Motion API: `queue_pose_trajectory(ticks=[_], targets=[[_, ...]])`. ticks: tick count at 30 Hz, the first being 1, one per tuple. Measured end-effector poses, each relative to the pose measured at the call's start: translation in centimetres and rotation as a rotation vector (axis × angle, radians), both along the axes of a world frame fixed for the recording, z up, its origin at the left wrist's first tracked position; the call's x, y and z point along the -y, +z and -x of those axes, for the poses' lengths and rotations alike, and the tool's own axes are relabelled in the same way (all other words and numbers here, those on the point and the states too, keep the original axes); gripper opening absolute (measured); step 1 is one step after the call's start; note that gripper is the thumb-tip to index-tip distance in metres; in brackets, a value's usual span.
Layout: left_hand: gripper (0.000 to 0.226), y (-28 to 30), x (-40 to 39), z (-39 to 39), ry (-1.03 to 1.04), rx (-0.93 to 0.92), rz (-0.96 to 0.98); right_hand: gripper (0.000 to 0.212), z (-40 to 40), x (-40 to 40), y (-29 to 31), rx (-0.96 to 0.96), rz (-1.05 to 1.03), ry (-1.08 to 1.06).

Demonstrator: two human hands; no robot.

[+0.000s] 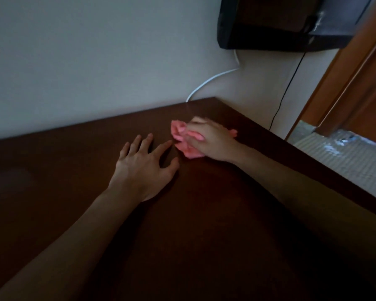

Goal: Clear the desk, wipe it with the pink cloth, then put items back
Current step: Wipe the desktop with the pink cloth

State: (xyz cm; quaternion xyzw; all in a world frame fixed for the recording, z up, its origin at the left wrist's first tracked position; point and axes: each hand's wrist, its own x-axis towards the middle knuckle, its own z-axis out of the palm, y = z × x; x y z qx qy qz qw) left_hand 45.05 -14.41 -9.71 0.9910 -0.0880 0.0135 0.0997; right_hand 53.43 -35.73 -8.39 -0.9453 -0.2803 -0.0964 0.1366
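Fingers of my right hand curl around the pink cloth | cloth lies bunched on the desk near far corner | my left hand flat, fingers spread, on desk beside it

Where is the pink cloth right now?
Head view: the pink cloth lies bunched on the desk near its far right corner, gripped under the right hand.
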Motion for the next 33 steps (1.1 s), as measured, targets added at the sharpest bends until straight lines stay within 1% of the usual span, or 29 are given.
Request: queue_pose_trajectory(ticks=[2, 4, 5, 8, 9, 10, 11, 13, 14, 15, 16, 17, 20, 21, 23, 24, 27, 29, 31, 33], targets=[[0.067, -0.1, -0.1, -0.1, 0.002, -0.006, 0.000, 0.041, -0.4, 2.4, -0.4, 0.009, -0.021, -0.020], [0.068, -0.2, -0.1, -0.3, -0.005, -0.015, 0.005, 0.047, -2.1, 4.2, 0.0, 0.020, -0.079, -0.143], [0.069, -0.3, -0.3, -0.3, -0.002, -0.010, 0.007, 0.046, -3.1, 4.6, 0.5, 0.001, -0.107, -0.213], [0.073, -0.6, -0.4, -0.7, 0.001, 0.017, 0.010, 0.031, -7.1, 4.5, 1.3, -0.032, -0.146, -0.371], [0.073, -0.6, -0.4, -0.8, 0.001, 0.013, 0.011, 0.029, -8.4, 3.9, 1.2, -0.024, -0.136, -0.420], [0.074, -0.5, -0.4, -0.7, 0.002, 0.012, 0.011, 0.033, -9.3, 3.4, 1.0, -0.019, -0.112, -0.450], [0.074, -0.4, -0.4, -0.6, 0.004, 0.016, 0.012, 0.042, -10.9, 3.6, 0.1, -0.043, -0.098, -0.452], [0.073, -0.1, -0.1, -0.2, 0.008, 0.020, 0.016, 0.064, -12.3, 3.4, -1.5, -0.042, -0.050, -0.377], [0.073, 0.0, 0.0, -0.2, 0.007, 0.014, 0.023, 0.068, -10.1, 2.7, -1.2, -0.049, -0.011, -0.370], [0.072, 0.4, 0.3, 0.3, 0.009, 0.010, 0.033, 0.065, -7.1, 1.8, -0.5, -0.042, -0.018, -0.396], [0.072, 0.5, 0.3, 0.5, 0.015, 0.009, 0.040, 0.059, -3.8, 0.5, 0.2, -0.037, -0.025, -0.413], [0.071, 0.7, 0.2, 0.9, 0.030, 0.021, 0.044, 0.050, -0.1, -0.7, 0.8, -0.024, -0.033, -0.385], [0.064, 1.6, 1.1, 4.1, 0.081, 0.113, 0.055, 0.021, 9.9, -0.7, 0.1, 0.036, -0.017, -0.241], [0.062, 2.0, 1.7, 5.6, 0.078, 0.108, 0.072, 0.018, 12.5, 0.0, -0.1, 0.046, -0.029, -0.197], [0.060, 2.5, 2.9, 9.6, 0.039, 0.058, 0.113, 0.016, 18.2, 1.3, -0.8, 0.045, -0.042, -0.072], [0.060, 2.6, 3.5, 11.5, 0.019, 0.040, 0.131, 0.018, 20.8, 2.1, -1.1, 0.012, -0.059, -0.024], [0.064, 2.3, 4.9, 17.3, -0.053, 0.017, 0.096, 0.030, 29.2, 5.4, -1.2, -0.051, -0.077, 0.074], [0.067, 1.3, 5.6, 19.8, -0.077, -0.040, 0.046, 0.036, 30.9, 8.3, -1.5, -0.065, -0.057, 0.033], [0.067, 0.5, 6.1, 20.9, -0.070, -0.058, 0.002, 0.040, 29.0, 9.9, -1.3, -0.044, -0.056, -0.090], [0.068, 0.2, 6.3, 20.6, -0.066, -0.023, -0.023, 0.034, 25.5, 10.8, -0.4, -0.034, -0.061, -0.268]])
